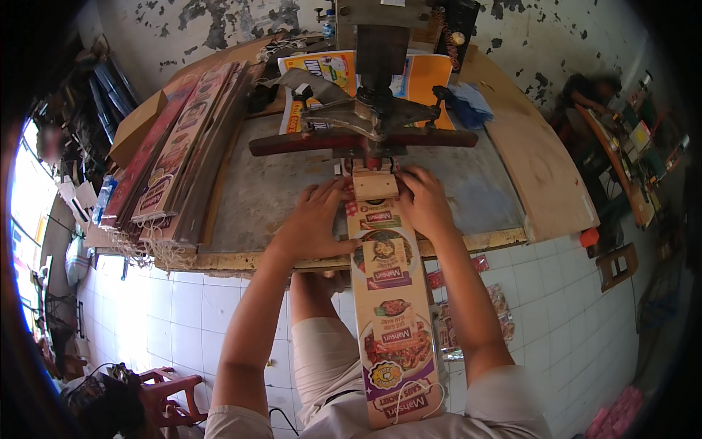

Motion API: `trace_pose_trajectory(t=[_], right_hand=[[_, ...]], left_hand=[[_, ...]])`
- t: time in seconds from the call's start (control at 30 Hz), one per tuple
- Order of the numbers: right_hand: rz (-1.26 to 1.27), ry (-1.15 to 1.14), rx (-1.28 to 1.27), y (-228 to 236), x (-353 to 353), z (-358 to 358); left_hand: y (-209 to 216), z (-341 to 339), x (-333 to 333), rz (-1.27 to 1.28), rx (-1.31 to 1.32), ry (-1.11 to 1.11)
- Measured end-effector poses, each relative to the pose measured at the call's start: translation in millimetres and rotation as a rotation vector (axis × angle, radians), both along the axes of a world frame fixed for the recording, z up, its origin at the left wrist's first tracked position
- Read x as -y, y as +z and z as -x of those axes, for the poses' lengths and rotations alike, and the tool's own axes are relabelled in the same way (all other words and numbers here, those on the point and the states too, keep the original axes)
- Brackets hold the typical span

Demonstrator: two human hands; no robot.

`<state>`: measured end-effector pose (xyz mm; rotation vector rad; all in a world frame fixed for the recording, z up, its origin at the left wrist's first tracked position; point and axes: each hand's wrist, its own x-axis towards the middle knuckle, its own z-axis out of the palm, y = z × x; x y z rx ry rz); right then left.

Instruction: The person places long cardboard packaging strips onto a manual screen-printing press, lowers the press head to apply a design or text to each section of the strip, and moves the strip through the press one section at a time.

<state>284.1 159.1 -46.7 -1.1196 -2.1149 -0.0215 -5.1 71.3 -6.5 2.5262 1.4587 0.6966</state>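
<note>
Cardboard strip (395,313), long, tan, printed, runs lapward between my left hand (306,225), fingers wide, and right hand (426,206), grip I can't tell.

A strip (393,289) reaches from over the person's lap onto the worktable (219,260), between left hand (311,219) and right hand (424,201), a block (376,187) on its far end before the press (373,113). Stacked strips (179,143) lie at left, a board (534,175) at right, sheets (430,72) behind the press.
</note>
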Motion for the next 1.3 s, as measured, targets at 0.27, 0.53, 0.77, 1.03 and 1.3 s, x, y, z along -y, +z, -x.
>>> trace_pose_trajectory(t=[0.27, 0.53, 0.77, 1.03, 1.3], right_hand=[[-0.012, 0.091, -0.130, 18.7, 8.1, 2.1], [0.144, 0.301, -0.283, 36.3, 26.7, 9.3], [0.127, 0.372, -0.214, 28.2, 33.6, -4.1], [0.138, 0.315, -0.270, 40.1, 127.4, -60.3], [-0.082, -0.303, -0.391, 16.4, 90.2, -158.6]], left_hand=[[-6.1, 2.2, 8.0, -0.062, -0.008, 0.037], [-1.2, -7.6, 31.5, -0.150, 0.143, -0.007], [2.9, -5.2, 49.8, -0.135, 0.241, -0.036], [-32.6, -12.1, 101.7, -0.246, 0.374, 0.126], [-112.4, -29.3, 108.3, -0.530, 0.131, 0.501]])
